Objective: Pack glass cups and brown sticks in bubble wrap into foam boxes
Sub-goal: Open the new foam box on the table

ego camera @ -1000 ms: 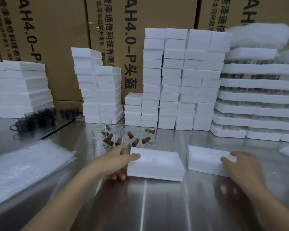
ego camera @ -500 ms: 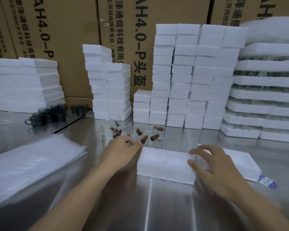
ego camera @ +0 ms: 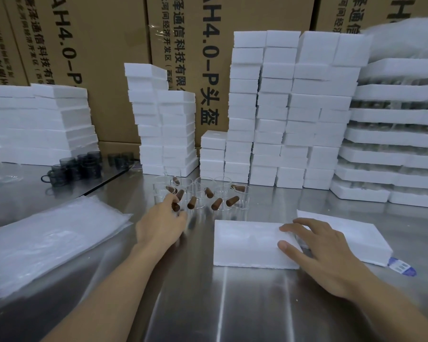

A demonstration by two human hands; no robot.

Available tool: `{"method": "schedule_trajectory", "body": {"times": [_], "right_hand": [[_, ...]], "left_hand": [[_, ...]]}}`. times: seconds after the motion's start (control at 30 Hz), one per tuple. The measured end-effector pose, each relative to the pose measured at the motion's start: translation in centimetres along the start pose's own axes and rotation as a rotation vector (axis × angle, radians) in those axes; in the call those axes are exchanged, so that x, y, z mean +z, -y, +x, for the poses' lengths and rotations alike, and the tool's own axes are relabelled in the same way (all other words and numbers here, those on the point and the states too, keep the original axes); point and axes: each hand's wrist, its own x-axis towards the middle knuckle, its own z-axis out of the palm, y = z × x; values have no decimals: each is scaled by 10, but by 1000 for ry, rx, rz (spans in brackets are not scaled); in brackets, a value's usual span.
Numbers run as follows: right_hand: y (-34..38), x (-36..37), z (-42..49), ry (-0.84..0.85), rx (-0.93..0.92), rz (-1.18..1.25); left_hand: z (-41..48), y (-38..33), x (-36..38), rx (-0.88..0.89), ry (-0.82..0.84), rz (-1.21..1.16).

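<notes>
L hand (ego camera: 161, 225) – fingers curled round near-left glass cup (ego camera: 184, 196) w/ brown stick (ego camera: 176, 206) in it, at edge of cup cluster (ego camera: 208, 193), mid-bench (ego camera: 232, 304) | R hand (ego camera: 324, 253) – fingers spread flat, resting on foam box (ego camera: 247, 243) at front | 2nd foam box (ego camera: 356, 233) touching it, behind-right | bubble wrap (ego camera: 47, 238) sheets lie on bench, L side

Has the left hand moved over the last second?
Yes. The left hand has gone forward, away from the left end of the near foam box, and its fingers are now among the glass cups.
</notes>
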Motion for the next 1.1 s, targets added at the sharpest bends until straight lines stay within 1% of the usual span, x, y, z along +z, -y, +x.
{"method": "schedule_trajectory", "body": {"times": [0.1, 0.2, 0.27, 0.33, 0.4, 0.47, 0.6, 0.63, 0.7, 0.83, 0.93, 1.03, 1.1], "right_hand": [[1, 1, 0, -1, -4, -7], [0, 0, 0, 3, -5, -9], [0, 1, 0, 7, -4, -10], [0, 0, 0, 8, -5, -12], [0, 1, 1, 7, -8, -11], [0, 1, 2, 7, -6, -9], [0, 1, 2, 11, -2, -11], [0, 1, 2, 12, -3, -15], [0, 1, 2, 10, -4, -18], [-1, 2, 2, 8, -1, -17], [-1, 3, 2, 8, 2, -19], [-1, 4, 3, 8, 10, -16], [0, 4, 3, 9, 11, -20]], "left_hand": [[1, 3, 0, -17, -30, -29], [2, 5, 1, -12, -24, -72], [4, 7, 1, -43, -39, -141], [8, 7, 1, -82, -72, -269], [11, 6, -1, -140, -112, -451], [14, 5, -3, -231, -153, -660], [21, 10, -7, -413, -192, -979], [23, 11, -7, -450, -189, -1035], [26, 13, -8, -507, -181, -1072], [28, 17, -8, -569, -147, -1038], [23, 12, -12, -609, -75, -1133], [13, -3, -24, -603, 57, -1313], [4, -17, -33, -529, 184, -1349]]}}
